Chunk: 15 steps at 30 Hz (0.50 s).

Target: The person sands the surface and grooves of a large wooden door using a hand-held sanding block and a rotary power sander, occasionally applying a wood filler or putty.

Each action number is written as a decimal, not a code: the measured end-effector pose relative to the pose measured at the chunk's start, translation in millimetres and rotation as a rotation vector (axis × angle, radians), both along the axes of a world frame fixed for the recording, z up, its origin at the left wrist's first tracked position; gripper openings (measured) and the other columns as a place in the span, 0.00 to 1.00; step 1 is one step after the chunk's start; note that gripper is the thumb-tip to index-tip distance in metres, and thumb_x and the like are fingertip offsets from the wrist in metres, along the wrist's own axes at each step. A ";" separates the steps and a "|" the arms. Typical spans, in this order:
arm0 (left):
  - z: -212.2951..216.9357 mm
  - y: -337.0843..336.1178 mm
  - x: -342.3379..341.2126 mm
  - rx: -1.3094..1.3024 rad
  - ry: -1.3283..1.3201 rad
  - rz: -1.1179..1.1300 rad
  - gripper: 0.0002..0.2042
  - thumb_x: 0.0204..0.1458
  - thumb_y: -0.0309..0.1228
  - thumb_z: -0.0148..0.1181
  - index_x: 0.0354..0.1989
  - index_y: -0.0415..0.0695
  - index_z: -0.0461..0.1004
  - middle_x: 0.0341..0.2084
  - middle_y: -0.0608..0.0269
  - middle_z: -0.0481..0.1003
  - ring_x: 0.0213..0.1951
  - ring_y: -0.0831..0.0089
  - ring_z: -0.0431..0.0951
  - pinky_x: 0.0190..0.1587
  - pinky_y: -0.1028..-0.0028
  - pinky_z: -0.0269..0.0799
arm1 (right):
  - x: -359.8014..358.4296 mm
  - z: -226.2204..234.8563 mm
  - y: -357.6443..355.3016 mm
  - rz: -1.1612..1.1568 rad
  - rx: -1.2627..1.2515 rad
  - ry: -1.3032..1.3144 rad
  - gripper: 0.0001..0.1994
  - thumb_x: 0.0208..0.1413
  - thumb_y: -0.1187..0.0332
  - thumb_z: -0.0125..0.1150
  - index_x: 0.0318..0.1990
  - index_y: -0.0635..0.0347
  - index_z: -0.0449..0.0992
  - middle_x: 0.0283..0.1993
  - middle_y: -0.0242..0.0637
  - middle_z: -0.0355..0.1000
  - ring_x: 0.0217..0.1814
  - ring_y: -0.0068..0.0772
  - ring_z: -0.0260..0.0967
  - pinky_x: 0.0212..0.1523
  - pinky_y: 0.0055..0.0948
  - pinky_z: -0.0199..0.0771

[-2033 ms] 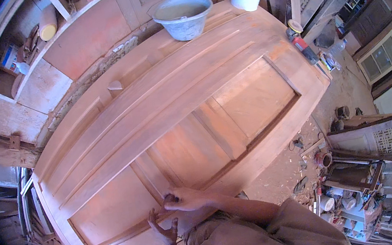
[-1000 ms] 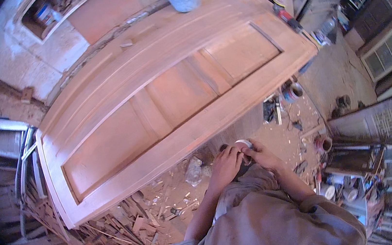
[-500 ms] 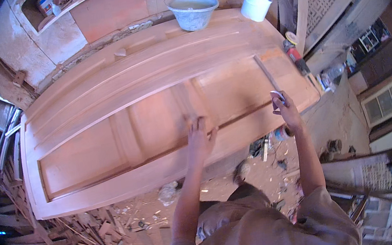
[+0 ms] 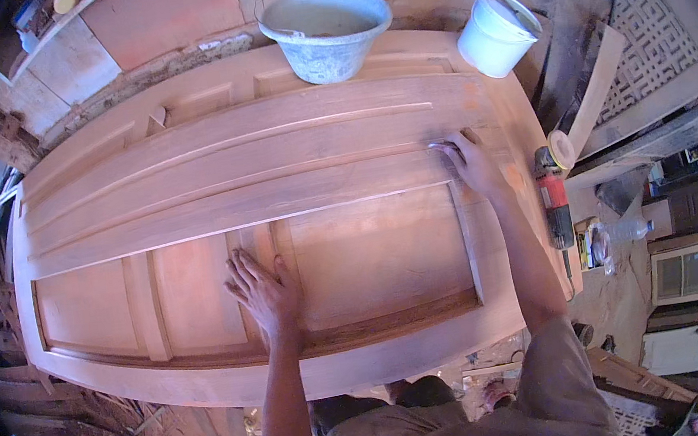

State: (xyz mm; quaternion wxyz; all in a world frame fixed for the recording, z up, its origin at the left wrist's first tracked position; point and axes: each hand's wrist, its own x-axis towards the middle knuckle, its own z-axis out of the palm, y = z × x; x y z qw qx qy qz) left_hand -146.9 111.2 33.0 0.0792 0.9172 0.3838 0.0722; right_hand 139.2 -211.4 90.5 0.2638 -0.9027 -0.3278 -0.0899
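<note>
Now left hand (image 4: 264,291) flat on door (image 4: 190,203), right hand (image 4: 471,161) moved further up.

A grey bucket (image 4: 325,20) and a white bucket (image 4: 498,32) stand at the far edge, a red power tool (image 4: 552,197) lies at the right end, a clear plastic bottle (image 4: 621,232) lies just beside it, and wood scraps (image 4: 175,431) cover the floor.

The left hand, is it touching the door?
Touching: the head view shows the left hand lying flat, palm down, on the door panel.
</note>
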 end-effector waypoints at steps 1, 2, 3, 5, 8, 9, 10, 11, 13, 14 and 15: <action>-0.7 -0.1 -1.4 0.003 0.030 0.006 0.36 0.62 0.49 0.44 0.70 0.33 0.50 0.70 0.49 0.53 0.73 0.53 0.47 0.72 0.49 0.37 | 8.4 -1.7 9.3 0.040 -0.046 -0.007 0.05 0.61 0.70 0.57 0.42 0.59 0.73 0.40 0.45 0.70 0.43 0.49 0.71 0.43 0.41 0.73; -1.9 -1.4 0.0 0.012 0.030 0.013 0.36 0.62 0.49 0.45 0.70 0.33 0.50 0.70 0.49 0.54 0.73 0.53 0.47 0.72 0.48 0.37 | 15.6 -0.6 17.7 0.078 -0.092 -0.016 0.05 0.61 0.70 0.57 0.42 0.58 0.73 0.40 0.44 0.70 0.45 0.50 0.70 0.44 0.42 0.73; -3.3 -3.3 0.0 0.013 0.041 0.012 0.36 0.62 0.49 0.45 0.70 0.33 0.50 0.70 0.49 0.54 0.73 0.53 0.47 0.72 0.47 0.38 | 22.3 -0.8 21.9 0.114 -0.137 -0.024 0.05 0.61 0.70 0.57 0.42 0.57 0.73 0.41 0.44 0.70 0.46 0.50 0.70 0.45 0.42 0.73; -0.6 -3.4 5.3 0.021 0.041 -0.003 0.36 0.62 0.49 0.45 0.70 0.34 0.50 0.70 0.49 0.54 0.73 0.53 0.47 0.71 0.47 0.39 | 37.6 -0.7 23.0 0.120 -0.263 0.033 0.07 0.60 0.69 0.57 0.44 0.54 0.72 0.44 0.42 0.71 0.50 0.49 0.69 0.50 0.43 0.72; 1.1 -5.2 8.7 -0.002 0.066 0.010 0.36 0.62 0.50 0.45 0.70 0.34 0.51 0.70 0.49 0.54 0.73 0.53 0.48 0.71 0.47 0.39 | 49.3 -2.0 20.0 0.187 -0.380 -0.074 0.09 0.58 0.69 0.57 0.45 0.52 0.71 0.46 0.40 0.72 0.53 0.48 0.68 0.53 0.43 0.72; 2.7 -5.0 8.8 0.005 0.058 0.012 0.36 0.62 0.50 0.45 0.70 0.34 0.51 0.70 0.48 0.54 0.73 0.53 0.48 0.71 0.47 0.39 | 53.4 -2.5 17.5 0.223 -0.406 -0.143 0.09 0.57 0.69 0.57 0.46 0.51 0.71 0.47 0.40 0.72 0.53 0.48 0.68 0.53 0.43 0.72; 4.9 -4.0 9.5 0.013 0.051 0.013 0.36 0.62 0.50 0.45 0.69 0.34 0.51 0.69 0.48 0.54 0.73 0.53 0.48 0.71 0.46 0.39 | 58.1 -5.7 15.5 0.255 -0.424 -0.180 0.10 0.56 0.69 0.58 0.45 0.52 0.71 0.47 0.39 0.72 0.53 0.48 0.68 0.53 0.43 0.72; 4.6 -3.0 8.9 0.017 0.044 0.018 0.36 0.62 0.50 0.46 0.69 0.34 0.51 0.69 0.48 0.54 0.73 0.53 0.48 0.71 0.46 0.39 | 61.8 -9.6 15.0 0.292 -0.443 -0.217 0.10 0.55 0.69 0.58 0.45 0.52 0.71 0.46 0.39 0.72 0.53 0.48 0.68 0.53 0.42 0.72; -1.6 -0.4 7.5 -0.002 0.036 0.009 0.36 0.62 0.50 0.45 0.70 0.34 0.51 0.69 0.48 0.54 0.73 0.53 0.48 0.71 0.46 0.39 | 68.6 -14.2 11.8 0.340 -0.440 -0.204 0.11 0.53 0.70 0.59 0.44 0.54 0.71 0.46 0.39 0.72 0.52 0.48 0.68 0.52 0.43 0.72; -5.2 1.1 6.2 -0.010 0.032 0.003 0.36 0.62 0.50 0.45 0.70 0.35 0.51 0.69 0.47 0.54 0.73 0.54 0.47 0.71 0.46 0.38 | 69.6 -14.5 10.0 0.349 -0.418 -0.154 0.11 0.53 0.71 0.60 0.44 0.55 0.71 0.45 0.39 0.72 0.52 0.49 0.68 0.52 0.43 0.72; -5.4 3.1 5.1 -0.009 0.046 0.013 0.36 0.62 0.51 0.45 0.70 0.35 0.51 0.70 0.47 0.54 0.73 0.54 0.47 0.71 0.46 0.38 | 73.0 -15.1 13.4 0.364 -0.386 -0.112 0.11 0.52 0.72 0.60 0.43 0.57 0.71 0.45 0.40 0.72 0.51 0.49 0.68 0.52 0.43 0.72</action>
